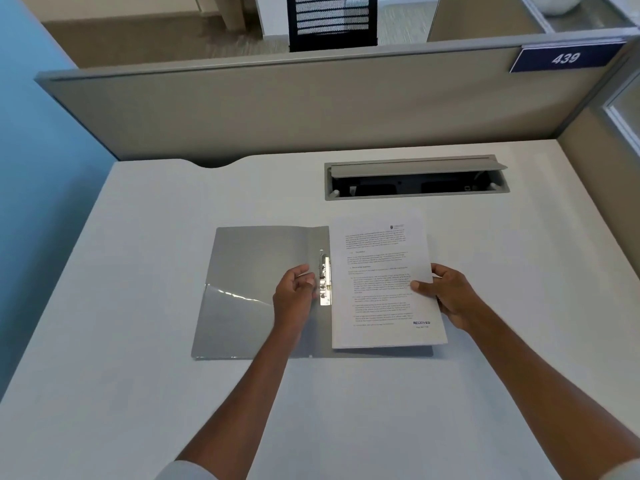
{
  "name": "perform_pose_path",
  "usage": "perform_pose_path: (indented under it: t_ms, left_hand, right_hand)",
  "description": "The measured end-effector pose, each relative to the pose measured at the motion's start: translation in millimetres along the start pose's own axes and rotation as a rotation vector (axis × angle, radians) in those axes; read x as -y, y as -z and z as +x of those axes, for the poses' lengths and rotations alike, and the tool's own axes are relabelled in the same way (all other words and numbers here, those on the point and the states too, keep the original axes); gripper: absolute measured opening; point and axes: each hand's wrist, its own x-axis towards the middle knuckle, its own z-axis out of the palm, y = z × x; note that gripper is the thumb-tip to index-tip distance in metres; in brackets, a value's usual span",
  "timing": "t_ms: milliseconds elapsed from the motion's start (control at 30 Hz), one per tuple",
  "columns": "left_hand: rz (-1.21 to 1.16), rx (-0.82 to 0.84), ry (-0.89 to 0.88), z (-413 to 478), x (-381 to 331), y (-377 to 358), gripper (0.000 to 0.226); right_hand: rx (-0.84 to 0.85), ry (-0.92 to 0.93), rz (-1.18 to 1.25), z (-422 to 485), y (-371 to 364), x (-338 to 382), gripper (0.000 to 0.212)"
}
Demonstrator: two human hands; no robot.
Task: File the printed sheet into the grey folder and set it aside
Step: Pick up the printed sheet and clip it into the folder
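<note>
Now the right hand (453,299) is pinching the sheet (381,282) beside the folder (256,271) clip (324,278), which the half-curled left hand (294,292) is fingering; edges should square first.

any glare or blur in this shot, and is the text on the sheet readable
Head view: a bright glare streak crosses the clear pocket inside the grey folder; wide-angle distortion bows the partition; the printed sheet is too soft to read beyond the "RECEIVED" stamp; lighting is even, shadows faint.
</note>
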Motion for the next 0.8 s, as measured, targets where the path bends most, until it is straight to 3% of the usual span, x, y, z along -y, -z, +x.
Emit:
perform_pose_path:
  t_ms: [567, 800]
  left_hand:
    - [0.031, 0.081, 0.052, 13.4, 6.7, 9.0, 0.027]
    - [0.007, 0.033, 0.046, 24.1, -2.8, 10.7, 0.029]
  right_hand:
    - [-0.059, -0.01, -0.177, 4.2, -24.7, 1.1, 0.037]
    - [-0.144, -0.025, -0.361, -17.0, -24.6, 0.3, 0.07]
